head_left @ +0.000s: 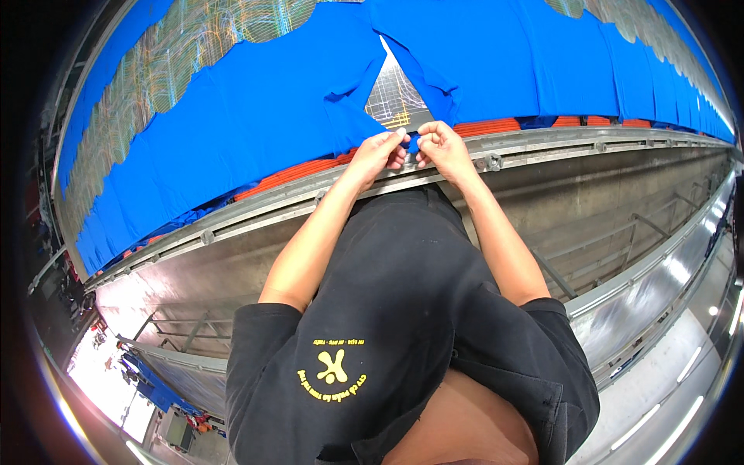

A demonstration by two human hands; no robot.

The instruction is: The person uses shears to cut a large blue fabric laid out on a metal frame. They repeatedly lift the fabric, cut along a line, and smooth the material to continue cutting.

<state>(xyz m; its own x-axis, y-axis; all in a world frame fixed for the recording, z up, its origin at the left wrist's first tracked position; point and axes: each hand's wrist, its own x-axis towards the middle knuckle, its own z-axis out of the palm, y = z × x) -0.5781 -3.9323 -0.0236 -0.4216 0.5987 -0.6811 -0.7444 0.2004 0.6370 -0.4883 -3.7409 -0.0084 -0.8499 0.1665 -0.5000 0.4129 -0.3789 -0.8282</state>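
Both my hands are at the near edge of a long table, curled close together with the fingertips pinched. Between them shows a small bit of blue cloth [415,144], gripped by the fingers of my left hand [377,157] and my right hand [447,153]; the exact grip is partly hidden. Just beyond, a large blue cloth [287,108] lies spread over the table in loose folds. It parts in a pointed gap, baring the dark tabletop [397,93] with its many thin white and yellow lines.
A metal rail [558,145] with small fittings runs along the table's near edge, in front of my body. Orange-red material [298,177] shows under the cloth's hem. Behind me stands another long table with a metal edge [659,271]. Line-marked surface [186,62] also shows past the cloth's far side.
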